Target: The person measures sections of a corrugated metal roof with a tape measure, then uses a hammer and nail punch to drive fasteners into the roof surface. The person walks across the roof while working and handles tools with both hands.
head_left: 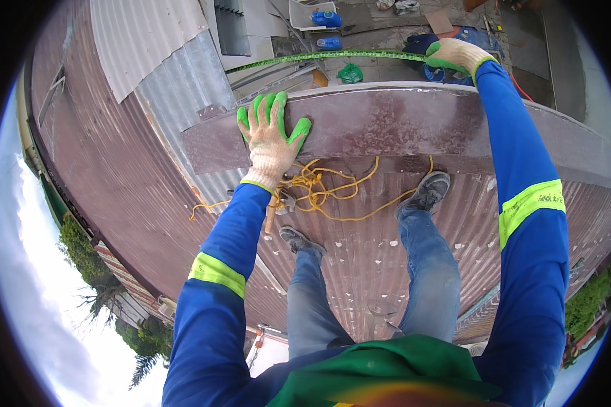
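Note:
My left hand (269, 139), in a cream and green work glove, rests with fingers spread on the brown metal edge piece (360, 125) that crosses in front of me. My right hand (456, 54), gloved alike, reaches beyond that edge at the upper right. Its fingers curl around the end of a long green tape measure (326, 55), whose marked blade stretches left across the gap. What lies inside the palm is hidden. Below my left hand, a tangled yellow rope (316, 186) lies on the roof beside a hammer (271, 214) with a wooden handle.
My shoes stand on brown corrugated roofing (360, 264). Grey corrugated sheets (190, 81) overlap at the upper left. Beyond the edge, a lower area holds blue containers (329, 44), a green plastic bag (350, 73) and a white tub (302, 15). Trees and sky show at the left.

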The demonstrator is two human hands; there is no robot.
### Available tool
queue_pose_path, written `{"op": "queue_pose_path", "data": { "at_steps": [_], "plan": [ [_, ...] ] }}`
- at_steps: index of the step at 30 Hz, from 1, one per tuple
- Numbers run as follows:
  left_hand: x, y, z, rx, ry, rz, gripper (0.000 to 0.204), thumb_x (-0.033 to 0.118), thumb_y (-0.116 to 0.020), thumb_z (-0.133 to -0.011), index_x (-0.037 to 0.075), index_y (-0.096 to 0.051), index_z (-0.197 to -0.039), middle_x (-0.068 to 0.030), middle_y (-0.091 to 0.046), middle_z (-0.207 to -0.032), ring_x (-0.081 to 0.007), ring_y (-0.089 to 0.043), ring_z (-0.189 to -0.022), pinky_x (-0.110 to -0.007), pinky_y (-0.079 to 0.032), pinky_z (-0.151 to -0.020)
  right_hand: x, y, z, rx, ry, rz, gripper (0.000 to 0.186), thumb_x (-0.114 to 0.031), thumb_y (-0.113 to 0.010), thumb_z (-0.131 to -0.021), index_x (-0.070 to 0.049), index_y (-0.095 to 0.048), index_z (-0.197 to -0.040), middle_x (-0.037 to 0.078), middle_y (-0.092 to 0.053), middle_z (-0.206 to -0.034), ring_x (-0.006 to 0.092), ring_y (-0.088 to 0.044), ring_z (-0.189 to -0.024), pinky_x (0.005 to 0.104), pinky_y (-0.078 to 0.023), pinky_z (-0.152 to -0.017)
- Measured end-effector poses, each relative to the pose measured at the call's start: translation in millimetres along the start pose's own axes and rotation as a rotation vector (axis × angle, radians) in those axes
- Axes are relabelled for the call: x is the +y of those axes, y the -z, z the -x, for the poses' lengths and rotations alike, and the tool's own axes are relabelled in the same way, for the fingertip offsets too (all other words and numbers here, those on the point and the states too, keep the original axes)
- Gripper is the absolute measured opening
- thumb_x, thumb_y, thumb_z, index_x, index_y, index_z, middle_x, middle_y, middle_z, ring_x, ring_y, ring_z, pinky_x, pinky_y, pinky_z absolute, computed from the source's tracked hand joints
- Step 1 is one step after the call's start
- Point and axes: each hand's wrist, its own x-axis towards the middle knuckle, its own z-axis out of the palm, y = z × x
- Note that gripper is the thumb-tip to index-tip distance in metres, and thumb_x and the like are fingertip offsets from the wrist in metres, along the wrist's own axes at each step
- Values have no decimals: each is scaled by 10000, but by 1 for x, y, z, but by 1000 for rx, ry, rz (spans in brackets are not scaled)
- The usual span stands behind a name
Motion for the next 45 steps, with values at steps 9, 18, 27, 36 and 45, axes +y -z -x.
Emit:
{"op": "queue_pose_path", "data": {
  "at_steps": [9, 18, 27, 36, 45],
  "plan": [
    [130, -40, -152, -275, -209, 276, 637, 449, -630, -1023, 196, -474, -1586, -148, -477, -1623, -405, -623, -1331, -495, -527, -1114, 60, 21, 62, 83, -21, 132, 422, -448, -619, -943, -141, -795, -1175, 106, -791, -1051, 292, -733, -893, 455, -566, -801],
    [201, -68, -186, -412, -277, 544, 300, 215, -627, -1025, 87, -713, -1282, -189, -752, -1101, -359, -723, -1038, -462, -549, -924, 68, 44, 126, 78, -94, 130, 472, -471, -613, -939, -144, -782, -1234, 141, -780, -1158, 353, -723, -1046, 497, -553, -926],
    [163, -90, -214, -510, -197, 467, 280, 215, -635, -997, 112, -725, -1242, -193, -760, -1136, -387, -720, -1079, -476, -554, -932, 164, 59, 216, 128, -253, 51, 416, -339, -620, -962, -150, -721, -1319, 168, -768, -1115, 351, -704, -995, 458, -543, -881],
    [91, -56, -168, -211, -79, 373, 467, 295, -677, -995, 133, -632, -1430, -189, -632, -1425, -410, -646, -1258, -470, -531, -1075, 197, 64, 219, 84, -363, -192, 390, -213, -616, -925, -97, -747, -1273, 48, -697, -889, 161, -626, -752, 361, -525, -672],
    [-51, -2, -1, 172, 115, -125, 602, 387, -777, -947, 185, -597, -1484, -100, -561, -1526, -339, -459, -1475, -566, -282, -1252, 131, 66, 111, -42, -237, 304, 403, -318, -645, -834, -54, -802, -1094, 167, -794, -1002, 369, -734, -859, 468, -560, -765]
  ]
}}
